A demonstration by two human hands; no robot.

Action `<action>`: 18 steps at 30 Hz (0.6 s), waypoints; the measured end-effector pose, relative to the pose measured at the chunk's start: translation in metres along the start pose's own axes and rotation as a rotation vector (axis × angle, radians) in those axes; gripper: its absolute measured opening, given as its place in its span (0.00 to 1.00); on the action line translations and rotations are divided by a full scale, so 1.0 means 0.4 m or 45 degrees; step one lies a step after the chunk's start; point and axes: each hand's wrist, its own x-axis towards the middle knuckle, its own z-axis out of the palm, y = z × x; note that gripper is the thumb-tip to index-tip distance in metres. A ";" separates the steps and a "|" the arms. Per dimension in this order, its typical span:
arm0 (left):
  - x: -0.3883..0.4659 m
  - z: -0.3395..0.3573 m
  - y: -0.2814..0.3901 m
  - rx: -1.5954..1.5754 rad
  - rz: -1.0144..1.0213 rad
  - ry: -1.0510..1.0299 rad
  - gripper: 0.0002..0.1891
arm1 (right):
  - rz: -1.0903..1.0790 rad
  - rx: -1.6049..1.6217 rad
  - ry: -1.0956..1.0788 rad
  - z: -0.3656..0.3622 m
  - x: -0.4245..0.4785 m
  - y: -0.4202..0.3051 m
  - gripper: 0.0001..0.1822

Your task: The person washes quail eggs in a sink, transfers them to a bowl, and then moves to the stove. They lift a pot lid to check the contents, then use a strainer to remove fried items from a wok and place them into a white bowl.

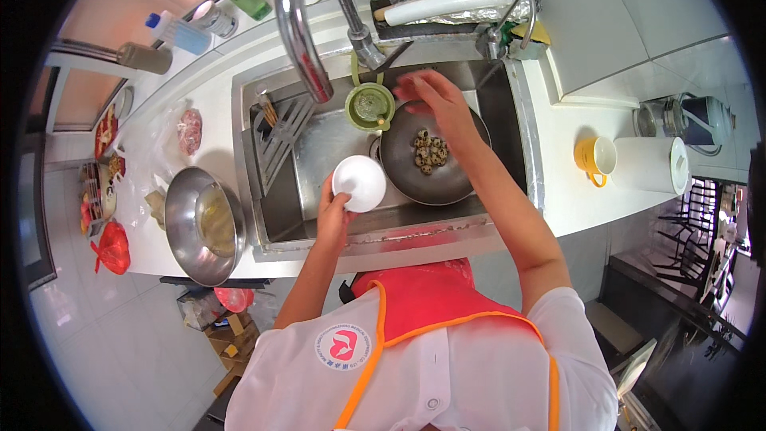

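Observation:
My left hand (335, 209) grips a small white bowl (361, 183) by its rim over the front of the steel sink (431, 233). My right hand (432, 96) is above the far side of a dark pan (401, 176); its fingers are apart and I see nothing held in them. Several speckled quail eggs (429, 152) lie together in the pan, which rests in the sink. Left of my right hand, a green strainer cup (361, 115) stands at the back of the sink, beneath the faucet (317, 81).
A steel basin (179, 233) holding yellowish liquid stands on the counter left of the sink. Behind it lies a plastic bag of meat (190, 131). A slotted metal rack (287, 137) leans in the sink. On the right stand a yellow mug (588, 154) and a white canister (646, 161).

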 end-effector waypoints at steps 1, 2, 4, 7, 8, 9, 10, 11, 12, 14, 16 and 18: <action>-0.020 -0.020 0.008 -0.015 0.020 0.001 0.33 | -0.042 -0.006 -0.183 0.045 -0.003 -0.071 0.21; -0.033 -0.038 0.014 -0.032 0.041 0.008 0.33 | -0.123 0.012 -0.306 0.098 -0.005 -0.121 0.25; -0.056 -0.063 0.028 -0.047 0.064 0.038 0.33 | -0.191 0.079 -0.510 0.181 -0.010 -0.181 0.31; -0.097 -0.065 0.051 -0.075 0.084 0.074 0.34 | -0.133 0.200 -0.686 0.225 -0.013 -0.205 0.37; -0.106 -0.063 0.060 -0.088 0.092 0.086 0.34 | -0.101 0.228 -0.703 0.209 -0.008 -0.208 0.38; -0.114 -0.065 0.061 -0.111 0.096 0.094 0.34 | -0.069 0.256 -0.719 0.189 0.000 -0.210 0.40; -0.118 -0.067 0.062 -0.114 0.087 0.088 0.34 | -0.111 0.295 -0.735 0.153 0.007 -0.215 0.41; -0.120 -0.068 0.062 -0.123 0.080 0.086 0.34 | -0.151 0.333 -0.757 0.109 0.019 -0.218 0.42; -0.120 -0.071 0.058 -0.132 0.076 0.084 0.34 | -0.190 0.370 -0.781 0.073 0.036 -0.214 0.43; -0.120 -0.077 0.054 -0.140 0.071 0.077 0.34 | -0.156 0.170 -0.678 0.031 0.082 -0.195 0.39; -0.123 -0.075 0.055 -0.151 0.067 0.074 0.34 | -0.266 -0.406 -0.441 0.016 0.128 -0.160 0.31; -0.126 -0.067 0.061 -0.167 0.074 0.084 0.34 | -0.505 -1.334 -0.032 0.011 0.172 -0.106 0.20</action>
